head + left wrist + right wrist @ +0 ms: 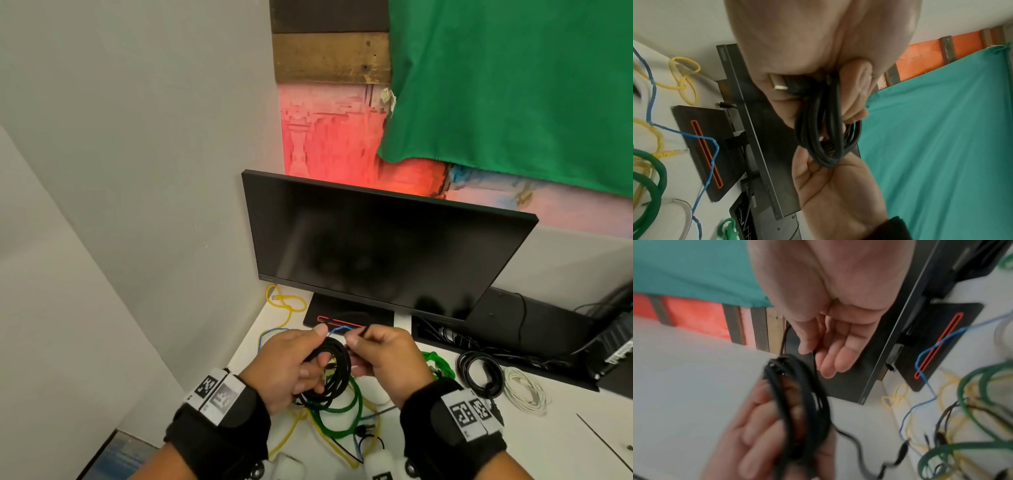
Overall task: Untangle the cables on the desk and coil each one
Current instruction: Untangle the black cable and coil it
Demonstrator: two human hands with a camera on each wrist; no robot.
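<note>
My left hand (317,356) grips a coil of black cable (337,368) held above the desk, its loops passing through my curled fingers. The left wrist view shows the coil (826,129) hanging from that hand with a USB plug (780,86) against the palm. My right hand (353,341) pinches the loose end of the same black cable just right of the coil; the thin strand (814,356) runs past its fingertips (828,368). Below the hands lies a tangle of green cable (346,409), yellow cable (287,303) and blue cable (269,334) on the white desk (565,431).
A dark monitor (376,246) on its stand (346,315) is right behind my hands. At the right lie a coiled black cable (479,373), a coiled white cable (524,392) and a bundled green cable (435,363). A grey wall borders the desk's left side.
</note>
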